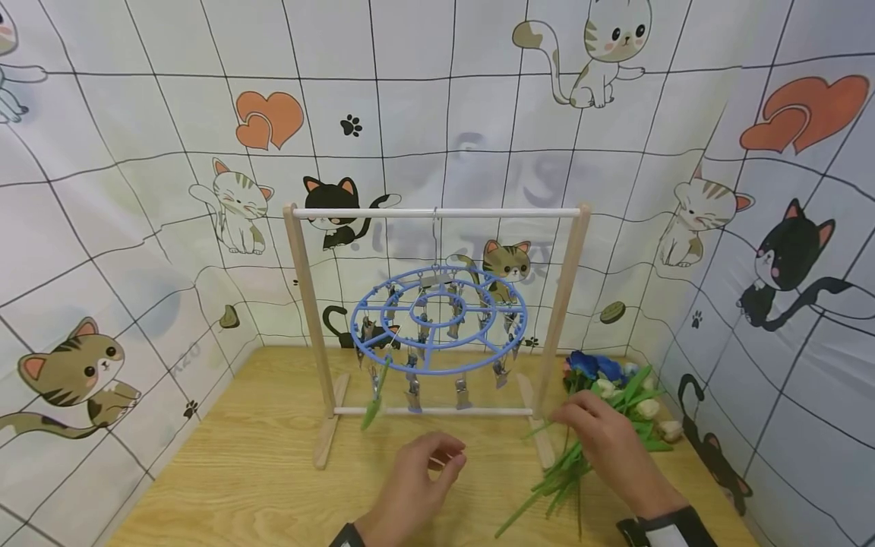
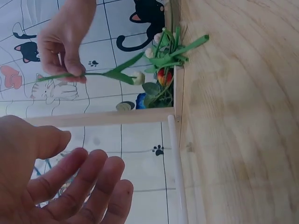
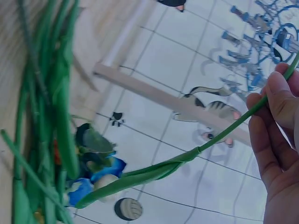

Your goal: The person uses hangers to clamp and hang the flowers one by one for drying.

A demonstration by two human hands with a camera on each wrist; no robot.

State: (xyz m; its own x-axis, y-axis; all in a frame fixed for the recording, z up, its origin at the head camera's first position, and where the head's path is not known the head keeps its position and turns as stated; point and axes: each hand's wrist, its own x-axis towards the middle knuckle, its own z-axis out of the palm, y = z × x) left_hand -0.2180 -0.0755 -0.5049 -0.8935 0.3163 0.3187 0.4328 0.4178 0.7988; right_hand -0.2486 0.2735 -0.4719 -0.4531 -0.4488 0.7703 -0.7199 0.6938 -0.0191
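Observation:
My right hand (image 1: 611,448) pinches the green stem of an artificial white tulip (image 2: 138,78) between thumb and fingers, above the bunch of artificial flowers (image 1: 567,471) on the table. In the right wrist view the tulip's long leaf (image 3: 154,172) slants away from the fingers. My left hand (image 1: 422,475) is in front of the rack, palm turned inward, fingers loosely bent with nothing in them. A round blue clip hanger (image 1: 437,371) hangs by its hook from the rack. From one of its clips (image 1: 413,395) at the front left dangles a green leafy piece (image 1: 371,410).
The rack has wooden uprights (image 1: 311,304), a white top bar (image 1: 383,213) and a white lower bar (image 1: 472,412), standing on a wood-grain table (image 1: 225,471). Blue flowers (image 1: 596,366) and several white tulips lie at the right. Cat-printed cloth (image 1: 410,114) surrounds the table.

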